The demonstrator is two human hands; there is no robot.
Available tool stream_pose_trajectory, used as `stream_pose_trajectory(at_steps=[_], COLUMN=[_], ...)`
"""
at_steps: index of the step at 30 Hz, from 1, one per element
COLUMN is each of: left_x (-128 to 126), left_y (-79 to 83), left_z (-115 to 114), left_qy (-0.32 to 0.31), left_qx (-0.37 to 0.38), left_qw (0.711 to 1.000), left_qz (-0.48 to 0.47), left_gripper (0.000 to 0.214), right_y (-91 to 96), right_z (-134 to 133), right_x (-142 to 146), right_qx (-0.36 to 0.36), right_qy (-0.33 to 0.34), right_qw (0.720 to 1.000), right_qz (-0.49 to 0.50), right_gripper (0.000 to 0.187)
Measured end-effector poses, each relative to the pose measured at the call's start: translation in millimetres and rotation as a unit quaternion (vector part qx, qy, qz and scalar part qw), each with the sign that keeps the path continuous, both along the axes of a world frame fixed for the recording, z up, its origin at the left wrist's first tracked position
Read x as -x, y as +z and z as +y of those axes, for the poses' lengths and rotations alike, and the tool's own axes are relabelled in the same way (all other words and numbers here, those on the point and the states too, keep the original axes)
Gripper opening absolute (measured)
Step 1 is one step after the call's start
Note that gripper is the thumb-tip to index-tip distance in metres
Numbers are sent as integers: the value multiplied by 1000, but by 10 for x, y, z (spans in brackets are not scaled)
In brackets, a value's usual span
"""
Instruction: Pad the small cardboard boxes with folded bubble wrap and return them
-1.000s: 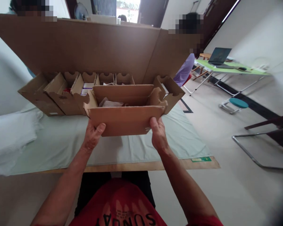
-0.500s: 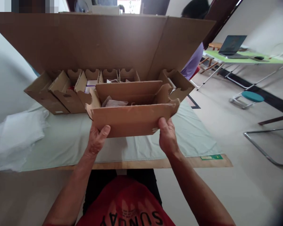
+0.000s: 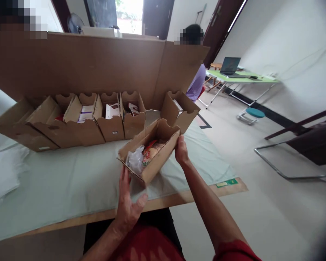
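A narrow open-topped cardboard box [image 3: 159, 168] sits at an angle in front of me, with a clear plastic bag [image 3: 136, 160] and a red-and-tan printed package [image 3: 152, 151] inside. My right hand [image 3: 181, 150] grips its right side near the far corner, thumb at the top edge. At the near left end is my left hand [image 3: 129, 203], its fingers stretched against the box and its thumb spread away. Behind stands a row of similar boxes [image 3: 110, 132]. A gap separates the row from another cardboard box [image 3: 183, 110] at the right.
A tall cardboard panel [image 3: 103, 65] rises behind the row. Pale green cloth [image 3: 78, 181] covers the table, with white plastic sheeting [image 3: 5, 174] at the left. Beyond the panel sits a person in a purple top [image 3: 197, 85]. To the right are a laptop table [image 3: 217, 76] and a teal stool [image 3: 255, 112].
The box has turned from crosswise to slanting, and its contents now show. My left hand has shifted from its front face to its near end and loosened. The view has swung right.
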State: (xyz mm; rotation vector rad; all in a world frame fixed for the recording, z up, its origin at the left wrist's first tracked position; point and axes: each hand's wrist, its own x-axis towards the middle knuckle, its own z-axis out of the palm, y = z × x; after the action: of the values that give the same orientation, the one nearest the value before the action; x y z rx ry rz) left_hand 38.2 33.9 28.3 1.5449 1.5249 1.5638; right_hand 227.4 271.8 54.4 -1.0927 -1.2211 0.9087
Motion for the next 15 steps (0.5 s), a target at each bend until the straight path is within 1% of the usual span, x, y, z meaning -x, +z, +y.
stream_pose_trajectory(at_steps=[2, 3, 5, 6, 7, 8, 9, 11, 12, 13, 15], left_x=[-11, 31, 184, 280, 376, 462, 527, 568, 539, 479, 297], left_y=[-91, -127, -178, -194, -207, -217, -227, -256, -275, -297, -338], left_z=[-104, -115, -36, 52, 161, 281, 398, 584, 642, 678, 711], left_qy=[3, 21, 75, 94, 94, 69, 26, -66, -96, -108, -90], left_qx=[-26, -34, -32, -19, 1, 26, 58, 124, 146, 157, 146], left_qw=[998, 996, 995, 995, 995, 996, 994, 980, 973, 970, 973], left_qz=[62, 76, 53, 21, -16, -54, -90, -139, -150, -154, -154], left_gripper=[68, 62, 60, 64, 69, 73, 73, 65, 60, 55, 48], right_y=[-2, -12, -69, -117, -177, -248, -325, -483, -553, -612, -688], right_z=[88, 66, -115, -265, -440, -627, -812, -1121, -1226, -1292, -1309], right_x=[-100, -151, -233, -248, -236, -195, -125, 69, 171, 259, 361], right_qx=[5, 11, 36, 51, 65, 74, 77, 71, 65, 57, 33], right_qy=[-42, -66, -96, -94, -78, -53, -32, -12, -7, -6, -8], right_qw=[999, 998, 995, 994, 995, 995, 996, 997, 998, 998, 999], right_qz=[7, 11, 7, -2, -15, -27, -32, -27, -15, 0, 27], right_gripper=[77, 77, 72, 68, 64, 60, 59, 60, 63, 65, 67])
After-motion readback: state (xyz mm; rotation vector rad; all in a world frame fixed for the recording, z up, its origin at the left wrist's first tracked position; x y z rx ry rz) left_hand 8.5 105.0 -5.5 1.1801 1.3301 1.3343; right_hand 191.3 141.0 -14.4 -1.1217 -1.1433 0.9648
